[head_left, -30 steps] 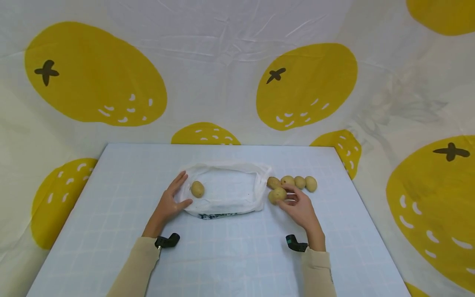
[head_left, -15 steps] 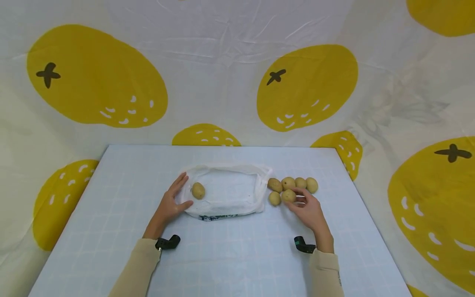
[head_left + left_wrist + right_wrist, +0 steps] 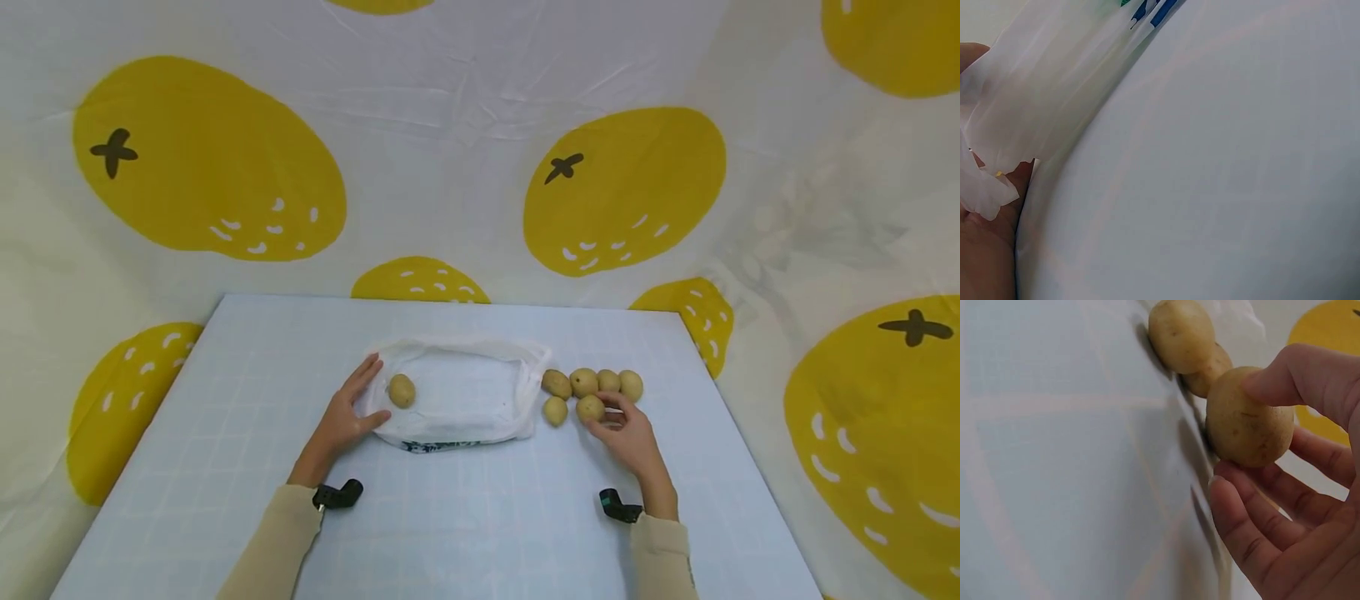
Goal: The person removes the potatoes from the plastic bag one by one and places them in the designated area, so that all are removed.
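Observation:
A white plastic bag [image 3: 459,432] lies with its mouth spread wide in the middle of the table, one potato [image 3: 402,391] at its left end. My left hand [image 3: 343,418] rests against that end, fingers and thumb spread; the left wrist view shows thin plastic partly covering the thumb. Beyond the bag's right side, my right hand [image 3: 628,433] pinches a potato [image 3: 1250,422] between thumb and fingers, close to the tabletop. Whether this potato touches the table I cannot tell. Just left of it sits another potato [image 3: 555,411].
Several potatoes stand in a row behind the held one, from the potato [image 3: 557,383] by the bag to the rightmost potato [image 3: 631,385]. A pale checked cloth covers the table [image 3: 465,525]. Behind hangs a white curtain [image 3: 435,183] printed with yellow fruit.
My right hand has moved right along the front of the row with a potato. The potato left of it now shows uncovered on the table. My left hand has stayed at the bag.

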Demonstrator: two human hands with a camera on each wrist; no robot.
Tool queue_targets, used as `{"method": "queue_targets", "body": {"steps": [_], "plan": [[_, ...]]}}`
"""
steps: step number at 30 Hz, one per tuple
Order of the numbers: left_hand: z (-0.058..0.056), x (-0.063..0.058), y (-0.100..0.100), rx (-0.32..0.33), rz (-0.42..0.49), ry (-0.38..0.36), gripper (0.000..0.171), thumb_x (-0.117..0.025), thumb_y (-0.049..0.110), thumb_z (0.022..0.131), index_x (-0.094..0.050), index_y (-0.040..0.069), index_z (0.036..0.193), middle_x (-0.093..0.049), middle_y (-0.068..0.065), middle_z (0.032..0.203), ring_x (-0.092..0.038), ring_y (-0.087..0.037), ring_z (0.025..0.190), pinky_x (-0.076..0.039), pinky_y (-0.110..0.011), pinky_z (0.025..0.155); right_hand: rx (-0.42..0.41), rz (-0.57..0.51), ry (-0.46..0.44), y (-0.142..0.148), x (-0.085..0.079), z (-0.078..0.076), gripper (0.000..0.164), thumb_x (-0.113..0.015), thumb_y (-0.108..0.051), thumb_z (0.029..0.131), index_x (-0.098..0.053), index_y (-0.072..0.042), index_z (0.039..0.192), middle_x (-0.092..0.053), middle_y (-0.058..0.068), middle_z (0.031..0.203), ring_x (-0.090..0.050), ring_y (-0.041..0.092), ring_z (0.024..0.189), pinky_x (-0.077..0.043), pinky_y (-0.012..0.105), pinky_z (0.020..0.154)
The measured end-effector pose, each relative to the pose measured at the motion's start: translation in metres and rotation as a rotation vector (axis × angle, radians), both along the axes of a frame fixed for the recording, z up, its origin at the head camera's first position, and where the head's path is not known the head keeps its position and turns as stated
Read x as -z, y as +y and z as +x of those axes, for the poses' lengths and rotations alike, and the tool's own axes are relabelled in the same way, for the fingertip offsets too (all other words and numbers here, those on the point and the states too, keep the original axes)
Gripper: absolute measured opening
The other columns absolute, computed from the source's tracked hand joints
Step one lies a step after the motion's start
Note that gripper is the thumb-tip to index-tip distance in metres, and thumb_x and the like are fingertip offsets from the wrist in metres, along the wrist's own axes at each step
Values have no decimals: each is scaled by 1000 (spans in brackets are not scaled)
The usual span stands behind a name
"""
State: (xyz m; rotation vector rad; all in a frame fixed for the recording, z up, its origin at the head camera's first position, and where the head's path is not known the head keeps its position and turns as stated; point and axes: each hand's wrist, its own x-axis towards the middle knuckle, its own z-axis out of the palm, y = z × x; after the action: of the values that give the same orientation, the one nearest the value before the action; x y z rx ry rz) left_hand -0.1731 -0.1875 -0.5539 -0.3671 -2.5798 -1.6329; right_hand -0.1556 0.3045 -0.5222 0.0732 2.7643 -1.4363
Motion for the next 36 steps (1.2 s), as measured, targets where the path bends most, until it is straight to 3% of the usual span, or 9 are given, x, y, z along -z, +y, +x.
{"method": "queue_targets", "body": {"steps": [12,13,17,18,20,24,31,33,36], "plan": [[3,2,2,-3,1,6,87,-84,13,82,-40,5,157,-25,-15,170,-16,-42,158,-12,-67,125,32,41,-11,-2,11,-1,51,-81,-22,89,-61,-10,134,-66,16,128,-67,30,110,-54,28,85],[4,3,2,-6,-5,7,88,-84,13,82,-40,5,158,-25,-14,171,-16,-42,158,-12,-63,127,30,44,-15,-2,12,-1,51,-81,-22,89,-61,-9,135,-67,16,128,-67,30,109,-54,28,85],[6,4,1,-5,-2,21,87,-84,14,83,-40,6,158,-25,-14,171,-17,-42,158,-11,-26,127,32,55,-39,-3,15,-2,53,-81,-25,89,-61,-11,136,-67,14,127,-66,29,110,-53,31,86],[6,4,1,-4,0,22,87,-84,13,83,-40,5,158,-25,-14,171,-16,-42,158,-11,-24,127,34,57,-39,-3,15,-2,53,-81,-26,89,-61,-11,136,-68,14,126,-66,28,110,-52,31,86],[6,4,1,-1,6,29,86,-84,13,83,-40,4,157,-25,-15,170,-16,-43,158,-12,-29,129,40,60,-33,-4,15,-2,53,-81,-27,89,-61,-11,136,-68,14,124,-66,28,109,-52,31,85],[6,1,2,-11,-8,18,86,-84,14,83,-40,4,157,-25,-15,170,-16,-42,158,-14,-62,127,52,61,-8,-5,14,-2,53,-82,-29,89,-62,-12,134,-69,12,118,-66,25,105,-51,27,83],[4,2,3,-29,-18,46,87,-85,13,81,-42,3,156,-30,-16,168,-21,-42,157,-14,-35,128,41,46,17,-6,14,-3,54,-80,-30,90,-61,-8,135,-68,14,114,-64,20,98,-51,26,82],[4,2,3,-22,-7,37,87,-85,13,82,-42,4,156,-29,-15,169,-19,-42,157,-13,-36,128,41,45,14,-5,14,-3,54,-80,-31,91,-61,-8,136,-68,13,114,-64,19,98,-51,26,82],[4,1,2,-19,-9,25,87,-85,14,82,-42,5,157,-28,-15,169,-18,-42,158,-14,-49,129,44,46,5,-5,14,-2,55,-80,-31,91,-60,-9,136,-68,13,115,-63,19,100,-51,26,83]]}}
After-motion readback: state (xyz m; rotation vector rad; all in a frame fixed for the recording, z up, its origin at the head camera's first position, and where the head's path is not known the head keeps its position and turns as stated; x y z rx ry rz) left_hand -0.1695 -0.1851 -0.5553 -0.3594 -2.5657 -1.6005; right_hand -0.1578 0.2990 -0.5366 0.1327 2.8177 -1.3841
